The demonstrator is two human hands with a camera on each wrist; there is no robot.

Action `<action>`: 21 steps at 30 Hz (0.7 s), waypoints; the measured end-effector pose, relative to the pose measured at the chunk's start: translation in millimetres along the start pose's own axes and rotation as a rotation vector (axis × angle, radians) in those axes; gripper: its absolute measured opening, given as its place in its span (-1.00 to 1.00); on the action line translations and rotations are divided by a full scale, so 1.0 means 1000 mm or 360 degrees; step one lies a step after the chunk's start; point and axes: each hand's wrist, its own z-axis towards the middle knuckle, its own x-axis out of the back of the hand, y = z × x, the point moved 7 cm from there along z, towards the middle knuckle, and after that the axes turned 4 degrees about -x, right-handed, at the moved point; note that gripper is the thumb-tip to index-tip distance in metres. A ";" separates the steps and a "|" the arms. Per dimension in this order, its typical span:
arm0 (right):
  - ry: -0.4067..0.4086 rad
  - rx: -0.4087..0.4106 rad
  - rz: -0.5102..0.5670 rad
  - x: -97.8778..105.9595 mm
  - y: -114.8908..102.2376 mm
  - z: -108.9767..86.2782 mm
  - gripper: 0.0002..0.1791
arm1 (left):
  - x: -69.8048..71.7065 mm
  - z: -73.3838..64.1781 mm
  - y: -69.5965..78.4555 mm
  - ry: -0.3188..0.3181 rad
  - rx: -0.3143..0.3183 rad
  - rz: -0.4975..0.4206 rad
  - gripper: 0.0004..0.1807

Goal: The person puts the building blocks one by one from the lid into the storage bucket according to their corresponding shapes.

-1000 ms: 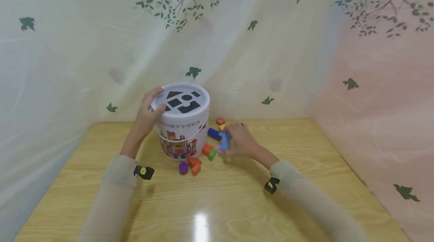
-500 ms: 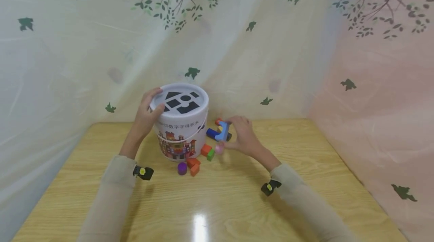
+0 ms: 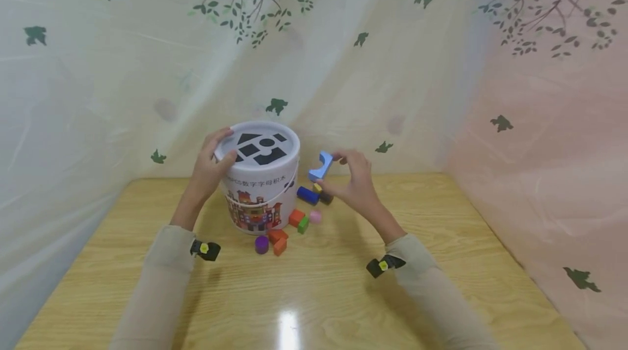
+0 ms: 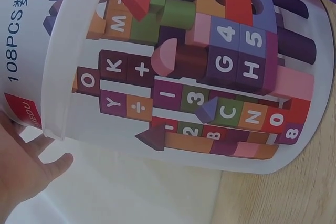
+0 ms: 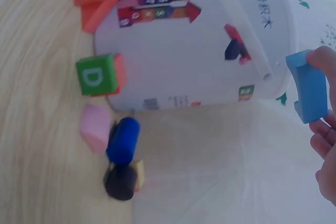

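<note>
In the head view, my left hand (image 3: 208, 162) holds the rim of a white toy-block bucket (image 3: 260, 192), its thumb resting over the lid (image 3: 279, 134). Black shapes mark that lid: a triangle, a circle, rectangles and a notched one. My right hand (image 3: 358, 181) pinches a light blue arch block (image 3: 321, 167) at its two ends, beside the bucket's right side and above the table. The right wrist view shows the arch block (image 5: 310, 87) between thumb and fingers. Part of my left hand (image 4: 23, 166) appears against the bucket in the left wrist view.
On the wooden table (image 3: 319, 284) lie a dark blue cylinder (image 3: 308, 195), a pink block (image 3: 315, 216), a green block (image 3: 303, 224), a purple cylinder (image 3: 261, 244) and several orange-red blocks (image 3: 279, 242). A dark block (image 5: 121, 182) sits by the blue cylinder. A printed curtain (image 3: 343, 94) hangs behind.
My right hand has raised the light blue arch block up and away from the other blocks, uncovering the pink block. My left hand stays on the bucket.
</note>
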 end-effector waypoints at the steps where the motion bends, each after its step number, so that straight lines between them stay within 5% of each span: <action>1: 0.0021 -0.0010 0.0028 0.001 -0.004 0.003 -0.29 | 0.000 0.000 0.000 0.0000 0.0003 0.0010 -0.30; 21: 0.0149 -0.0162 0.0159 -0.042 -0.073 0.044 -0.32 | 0.002 -0.003 -0.002 0.0111 -0.0033 0.0087 -0.35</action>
